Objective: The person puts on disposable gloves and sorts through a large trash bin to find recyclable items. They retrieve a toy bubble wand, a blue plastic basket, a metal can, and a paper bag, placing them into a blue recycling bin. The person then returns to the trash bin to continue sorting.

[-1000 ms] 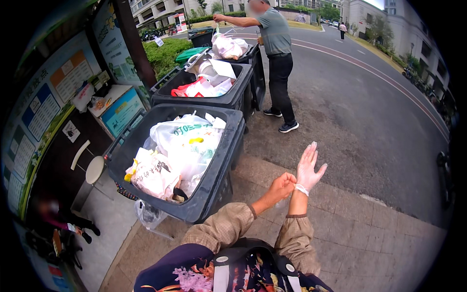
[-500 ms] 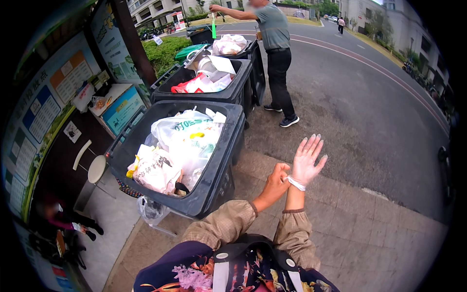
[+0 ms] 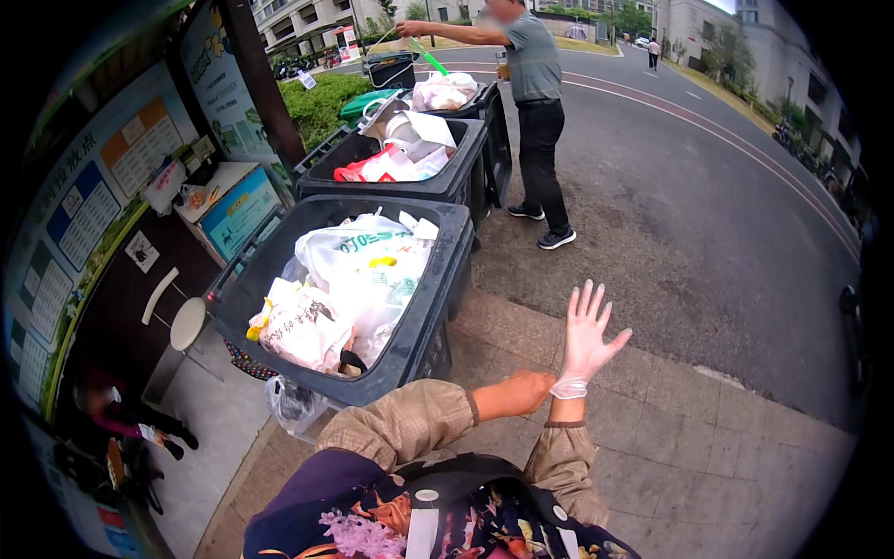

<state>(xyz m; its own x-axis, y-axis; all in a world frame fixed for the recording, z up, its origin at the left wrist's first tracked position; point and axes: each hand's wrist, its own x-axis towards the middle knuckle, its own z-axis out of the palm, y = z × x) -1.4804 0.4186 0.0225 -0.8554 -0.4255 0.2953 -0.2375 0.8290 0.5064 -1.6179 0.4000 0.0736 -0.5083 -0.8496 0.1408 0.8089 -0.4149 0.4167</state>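
A thin, clear disposable glove (image 3: pixel 590 337) covers my right hand (image 3: pixel 592 343), which is raised palm toward me. Its fingers are spread and hold nothing. My left hand (image 3: pixel 518 394) is bare and closed at the right wrist, gripping the edge of the glove's cuff (image 3: pixel 569 388). The left fingertips are partly hidden. Brown checked sleeves cover both forearms. To the left of my hands stands a dark grey wheeled bin (image 3: pixel 410 363), filled with white and pale pink rubbish bags (image 3: pixel 358 270).
A second full bin (image 3: pixel 312 177) and a third (image 3: pixel 494 140) stand behind the first. Beside them a person (image 3: pixel 540 121) stretches out an arm near a bright green strip (image 3: pixel 434 61). A chair (image 3: pixel 187 322) and notice boards (image 3: pixel 84 196) are at left. Paving (image 3: pixel 652 447) meets asphalt at right.
My left hand has drawn the glove's cuff lower on the right wrist. The right hand has dropped a little, its fingers wider apart. The green strip near the other person now tilts.
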